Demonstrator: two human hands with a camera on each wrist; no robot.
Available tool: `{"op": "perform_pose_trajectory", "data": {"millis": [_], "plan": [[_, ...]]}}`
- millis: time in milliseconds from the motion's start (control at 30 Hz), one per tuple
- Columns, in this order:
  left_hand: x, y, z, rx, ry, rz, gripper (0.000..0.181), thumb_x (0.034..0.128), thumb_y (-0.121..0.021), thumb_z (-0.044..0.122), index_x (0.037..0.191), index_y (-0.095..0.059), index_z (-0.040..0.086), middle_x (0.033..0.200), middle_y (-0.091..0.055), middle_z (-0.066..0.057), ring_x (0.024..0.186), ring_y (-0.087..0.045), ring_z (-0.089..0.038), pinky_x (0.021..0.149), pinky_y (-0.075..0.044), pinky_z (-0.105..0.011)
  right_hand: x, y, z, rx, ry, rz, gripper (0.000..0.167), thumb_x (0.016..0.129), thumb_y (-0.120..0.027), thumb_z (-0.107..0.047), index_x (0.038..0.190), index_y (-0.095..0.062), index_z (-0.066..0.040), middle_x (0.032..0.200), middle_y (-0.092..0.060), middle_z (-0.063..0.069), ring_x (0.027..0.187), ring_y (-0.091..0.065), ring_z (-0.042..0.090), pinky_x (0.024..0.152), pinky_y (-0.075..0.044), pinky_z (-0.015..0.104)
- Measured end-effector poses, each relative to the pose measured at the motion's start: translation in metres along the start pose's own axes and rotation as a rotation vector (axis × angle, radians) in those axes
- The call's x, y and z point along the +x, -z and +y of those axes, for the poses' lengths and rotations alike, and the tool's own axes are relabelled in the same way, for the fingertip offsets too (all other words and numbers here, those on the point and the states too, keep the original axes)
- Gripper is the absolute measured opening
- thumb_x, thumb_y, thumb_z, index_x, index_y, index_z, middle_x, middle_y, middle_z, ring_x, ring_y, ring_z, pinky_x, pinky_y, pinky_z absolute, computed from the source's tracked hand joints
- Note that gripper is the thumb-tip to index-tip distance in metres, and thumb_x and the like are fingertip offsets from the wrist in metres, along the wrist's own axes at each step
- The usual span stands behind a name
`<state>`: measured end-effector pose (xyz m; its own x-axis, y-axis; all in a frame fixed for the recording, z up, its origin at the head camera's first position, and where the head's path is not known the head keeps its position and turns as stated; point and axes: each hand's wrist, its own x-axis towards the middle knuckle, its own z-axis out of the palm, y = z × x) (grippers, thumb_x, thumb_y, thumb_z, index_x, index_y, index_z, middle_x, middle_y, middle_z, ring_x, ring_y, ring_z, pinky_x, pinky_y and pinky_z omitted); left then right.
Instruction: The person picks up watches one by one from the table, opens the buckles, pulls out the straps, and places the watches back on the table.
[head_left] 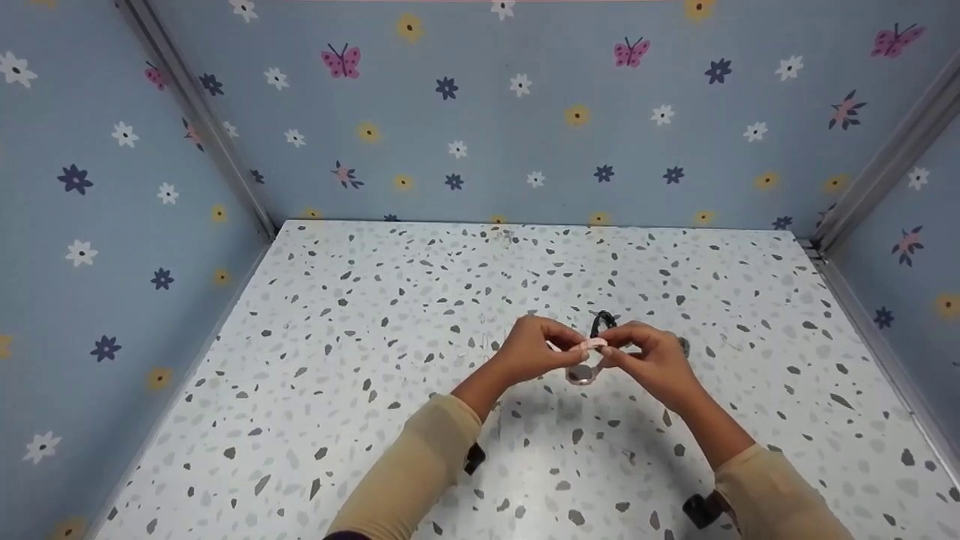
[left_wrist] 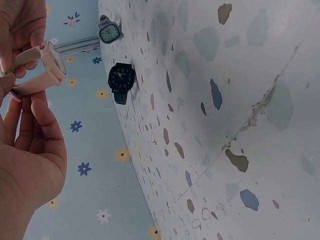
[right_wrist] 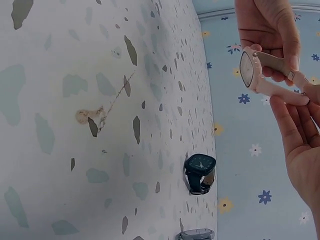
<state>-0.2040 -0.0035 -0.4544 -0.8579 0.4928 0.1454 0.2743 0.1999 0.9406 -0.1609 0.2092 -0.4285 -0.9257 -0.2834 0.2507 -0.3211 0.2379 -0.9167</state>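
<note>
A pale pink wristwatch hangs between my two hands, above the table, its round face lowest. My left hand pinches the strap from the left with thumb and fingers. From the other side my right hand pinches the strap too. In the right wrist view the strap forms a loop, its ends meeting at the fingertips, which partly hide them. Just behind the hands stands a black wristwatch with a squarish dial. Farther right is a grey-green wristwatch, mostly hidden by my right hand in the head view.
The speckled white table lies under both hands. Blue flower-patterned panels close it in at the back and both sides, with metal posts at the corners. Dark devices sit by both wrists.
</note>
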Motion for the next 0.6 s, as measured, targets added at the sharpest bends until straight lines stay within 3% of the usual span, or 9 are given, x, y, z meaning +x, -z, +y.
{"op": "perform_pose_trajectory", "data": {"millis": [233, 600], "plan": [[-0.0007, 0.0, 0.0017, 0.02, -0.011, -0.008, 0.014, 0.0849, -0.077, 0.018, 0.097, -0.079, 0.012, 0.084, -0.072, 0.005, 0.076, -0.065, -0.01, 0.062, -0.053, -0.024, -0.0016, 0.001, -0.0024, -0.016, -0.015, 0.018, 0.018, 0.09, -0.068, 0.001, 0.107, -0.069, 0.006, 0.101, -0.067, 0.016, 0.092, -0.065, 0.015, 0.077, -0.058, 0.03], [-0.0026, -0.0021, 0.002, 0.028, 0.004, 0.01, 0.014, 0.083, -0.078, 0.016, 0.095, -0.078, 0.01, 0.084, -0.073, 0.003, 0.074, -0.065, -0.009, 0.062, -0.053, -0.023, -0.0033, 0.0004, -0.003, -0.056, 0.028, 0.051, 0.017, 0.088, -0.068, 0.004, 0.105, -0.07, 0.006, 0.1, -0.067, 0.015, 0.091, -0.064, 0.016, 0.075, -0.058, 0.028]]}}
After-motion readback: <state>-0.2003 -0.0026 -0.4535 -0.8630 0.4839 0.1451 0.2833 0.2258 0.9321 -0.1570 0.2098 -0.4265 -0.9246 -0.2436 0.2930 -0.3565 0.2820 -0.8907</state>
